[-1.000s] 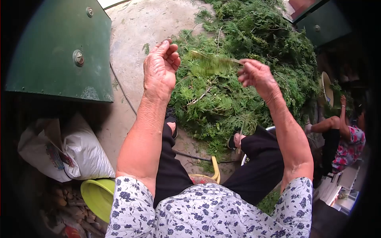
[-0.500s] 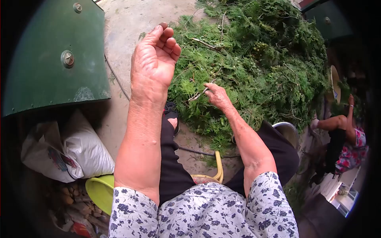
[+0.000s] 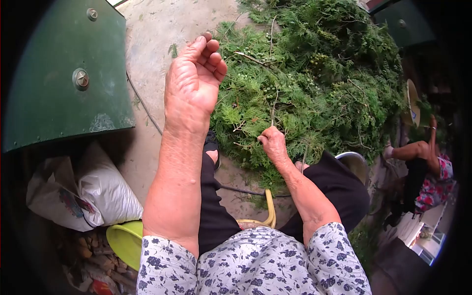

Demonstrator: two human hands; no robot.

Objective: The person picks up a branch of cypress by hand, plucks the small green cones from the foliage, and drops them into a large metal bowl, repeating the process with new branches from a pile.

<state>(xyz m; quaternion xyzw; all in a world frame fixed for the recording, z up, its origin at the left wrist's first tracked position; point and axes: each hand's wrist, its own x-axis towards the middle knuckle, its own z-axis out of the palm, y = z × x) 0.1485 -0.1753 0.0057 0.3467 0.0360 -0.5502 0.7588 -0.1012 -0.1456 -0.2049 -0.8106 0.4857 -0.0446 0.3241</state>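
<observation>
My left hand (image 3: 195, 73) is raised at the left edge of the green branches (image 3: 314, 78), palm toward me, fingers curled and thumb tip against the index finger. Anything inside that pinch is too hidden to make out. Lower and to the right, my right hand (image 3: 273, 144) is closed at the near side of the heap. A thin bare stem (image 3: 274, 105) runs up from its knuckles into the leafy sprays, and the fingers are wrapped round its lower end.
A green metal panel (image 3: 54, 73) stands at the left, above a white sack (image 3: 105, 187) and a yellow-green basin (image 3: 127, 241). A metal bowl (image 3: 355, 164) is beside my knee. Another person (image 3: 430, 162) sits at the far right. A dark cable (image 3: 142, 101) crosses the floor.
My right hand has moved down and slightly right, from a short twig to the bare stem, and its fingers have closed. My left hand has shifted slightly right and down, still curled.
</observation>
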